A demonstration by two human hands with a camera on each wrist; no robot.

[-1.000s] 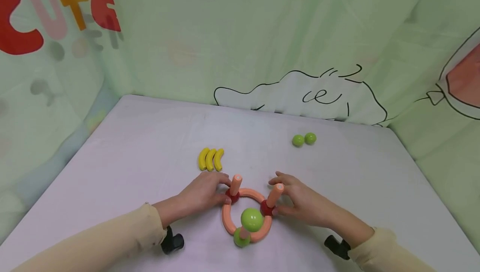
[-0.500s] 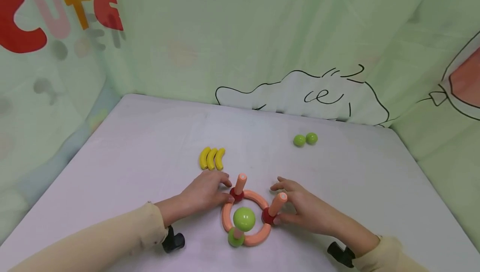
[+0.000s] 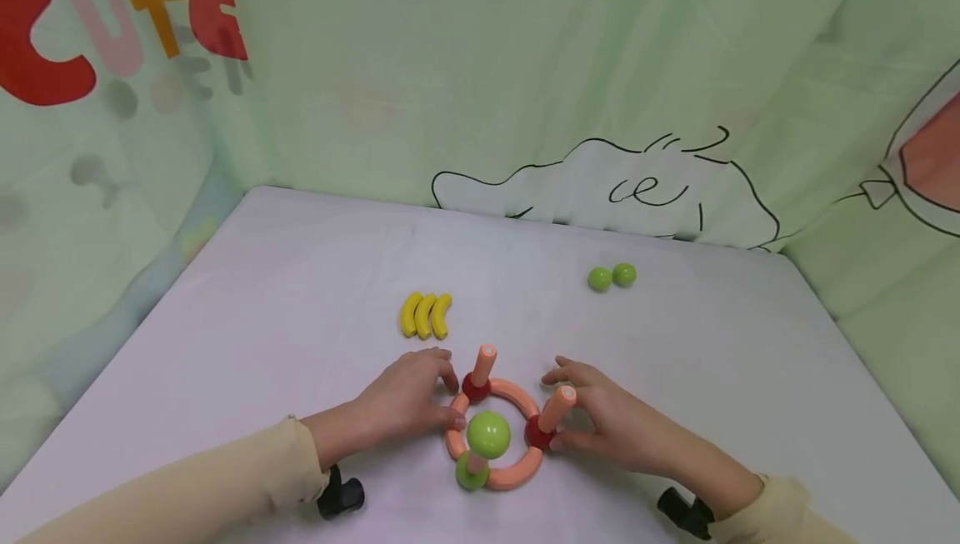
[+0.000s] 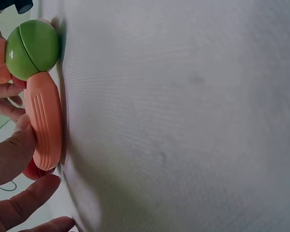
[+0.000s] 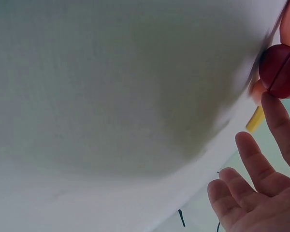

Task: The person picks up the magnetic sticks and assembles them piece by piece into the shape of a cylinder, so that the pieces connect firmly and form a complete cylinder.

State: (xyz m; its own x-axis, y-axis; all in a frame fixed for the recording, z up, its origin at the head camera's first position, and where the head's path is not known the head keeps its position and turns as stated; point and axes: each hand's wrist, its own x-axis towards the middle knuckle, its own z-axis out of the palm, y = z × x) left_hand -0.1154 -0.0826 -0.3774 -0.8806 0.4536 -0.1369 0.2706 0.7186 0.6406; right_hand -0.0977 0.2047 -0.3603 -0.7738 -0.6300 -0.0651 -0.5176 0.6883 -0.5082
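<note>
An orange ring [image 3: 517,472] sits on the bench [image 3: 322,269] between the spread left hand [image 3: 405,396], whose thumb has just left the far red ball [image 3: 476,388] for the ring's left curve, suggesting that joint needs no steadying, and the spread right hand [image 3: 622,427], thumb touching the right red ball [image 3: 537,434].

The ring [image 3: 517,475] lies flat on the surface, a circle of curved, salmon-orange segments, grooved along the outside. Two red balls [image 3: 538,432] and a green ball [image 3: 472,472] join them. From the red ones rise bare orange pegs [image 3: 557,409], tilted to my eye; the green one's peg carries a bigger-looking, glossy green ball on top [image 3: 488,435].
</note>
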